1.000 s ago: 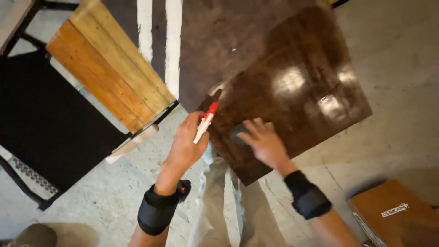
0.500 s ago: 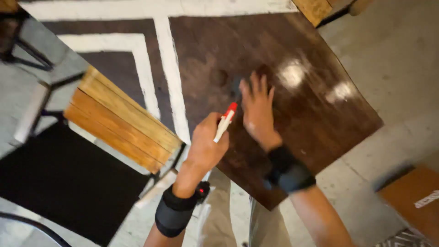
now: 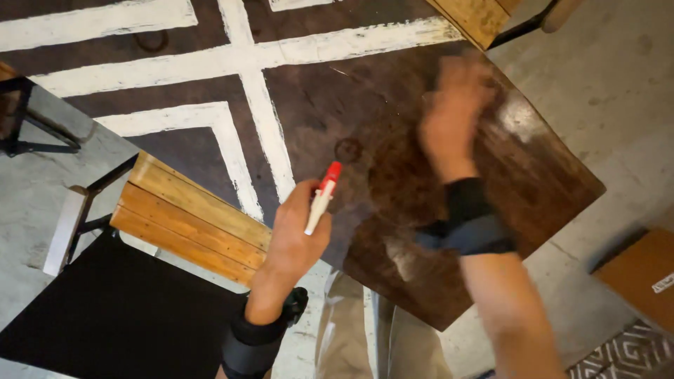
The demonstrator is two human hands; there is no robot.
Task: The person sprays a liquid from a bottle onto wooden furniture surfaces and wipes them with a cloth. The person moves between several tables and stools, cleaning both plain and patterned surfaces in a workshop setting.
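My left hand (image 3: 291, 238) grips a white marker with a red cap (image 3: 321, 196), cap pointing up, at the near edge of a dark brown wooden table (image 3: 533, 182). My right hand (image 3: 453, 112) is over the wet, glossy part of the tabletop, farther in and blurred by motion. Whether anything lies under its palm cannot be made out. Both wrists wear black bands. White painted stripes (image 3: 260, 119) cross the left side of the table, and a faint ring mark (image 3: 349, 149) sits just above the marker.
A chair with a slatted wooden back (image 3: 182, 217) and black seat (image 3: 105, 316) stands at the table's left edge. Another wooden piece (image 3: 477, 14) is at the top right. A cardboard box (image 3: 642, 270) and patterned mat (image 3: 625, 351) lie on the concrete floor at right.
My right hand has swept from the near table edge farther up and right across the tabletop. My left hand kept the marker and stayed near the table's edge. The view shifted toward the table.
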